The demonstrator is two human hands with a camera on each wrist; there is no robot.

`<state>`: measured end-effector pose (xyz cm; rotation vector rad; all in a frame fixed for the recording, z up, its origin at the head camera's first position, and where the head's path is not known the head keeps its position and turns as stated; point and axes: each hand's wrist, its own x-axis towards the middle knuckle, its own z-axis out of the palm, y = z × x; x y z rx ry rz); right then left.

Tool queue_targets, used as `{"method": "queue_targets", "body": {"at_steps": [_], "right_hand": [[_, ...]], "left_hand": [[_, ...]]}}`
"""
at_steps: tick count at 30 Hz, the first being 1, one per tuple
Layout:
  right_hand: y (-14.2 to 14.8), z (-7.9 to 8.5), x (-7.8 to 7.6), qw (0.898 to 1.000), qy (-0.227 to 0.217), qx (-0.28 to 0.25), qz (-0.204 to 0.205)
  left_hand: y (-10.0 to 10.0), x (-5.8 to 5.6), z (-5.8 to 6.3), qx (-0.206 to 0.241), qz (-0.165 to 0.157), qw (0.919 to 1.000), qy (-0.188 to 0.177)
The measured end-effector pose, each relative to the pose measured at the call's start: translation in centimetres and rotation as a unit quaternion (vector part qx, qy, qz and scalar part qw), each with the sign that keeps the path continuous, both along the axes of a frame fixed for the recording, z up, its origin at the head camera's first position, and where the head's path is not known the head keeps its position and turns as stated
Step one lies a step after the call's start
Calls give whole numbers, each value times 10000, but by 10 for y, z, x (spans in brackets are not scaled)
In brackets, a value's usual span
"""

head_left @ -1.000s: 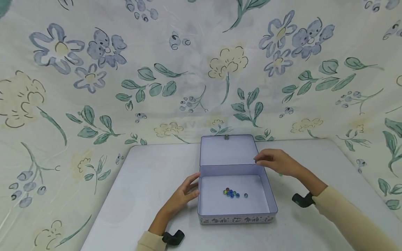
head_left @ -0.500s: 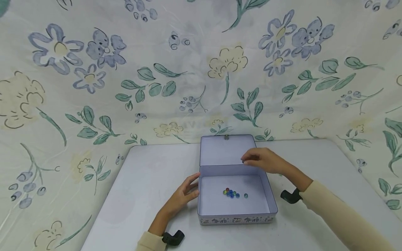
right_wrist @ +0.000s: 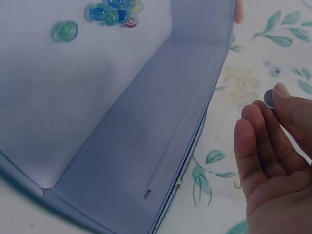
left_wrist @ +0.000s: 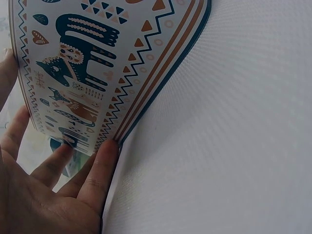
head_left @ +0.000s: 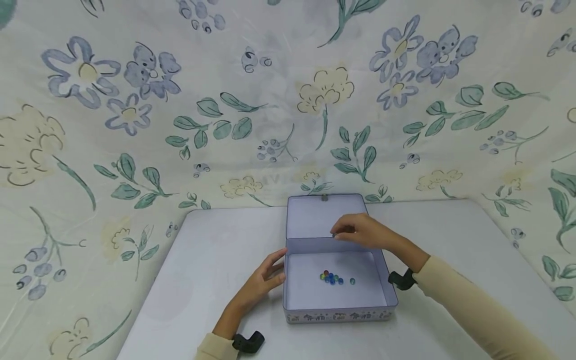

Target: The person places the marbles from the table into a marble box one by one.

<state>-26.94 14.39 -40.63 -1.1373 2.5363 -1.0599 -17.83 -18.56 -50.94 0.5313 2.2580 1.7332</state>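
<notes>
My right hand (head_left: pixel 362 231) pinches a marble (right_wrist: pixel 269 99) between thumb and fingertips, above the back edge of a lidded tin box (head_left: pixel 339 314). The box lies with its lid (head_left: pixel 315 215) swung back. Inside, on the floor of the box, several glass marbles (head_left: pixel 331 278) in blue, green, yellow and red sit in a cluster. One greenish marble (head_left: pixel 352 281) rests a little to their right. My left hand (head_left: pixel 262 278) touches the left side of the box with spread fingers; the left wrist view shows them against its animal-patterned side (left_wrist: pixel 73 73).
The box stands on a white table (head_left: pixel 216 250) whose back edge meets a hanging floral cloth (head_left: pixel 270 125). A black wrist camera (head_left: pixel 402 280) on the right arm overlaps the right rim of the box in the head view.
My right hand has moved left with the pinched marble, from the box's back right corner to over the middle of its back edge. The left hand and the box have stayed put.
</notes>
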Motion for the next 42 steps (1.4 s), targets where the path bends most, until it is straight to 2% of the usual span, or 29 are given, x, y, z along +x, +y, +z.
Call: {"method": "queue_targets", "body": {"at_steps": [20,28,34,42], "right_hand": [[-32,-15,-1,9989,-94,48,457],[-43,-30,-2,9975,-358,400,454],[-49,-33,1,9967,-331,514,538],[-52,-43,6,9934,-505,848,590]], "left_hand": [[0,-2,4,8,86,9999,-53],[1,-2,3,-28,189,9998,-97],[1,-3,4,36,170,9997,-156],[-1,1,-1,70,83,9998,-155]]}}
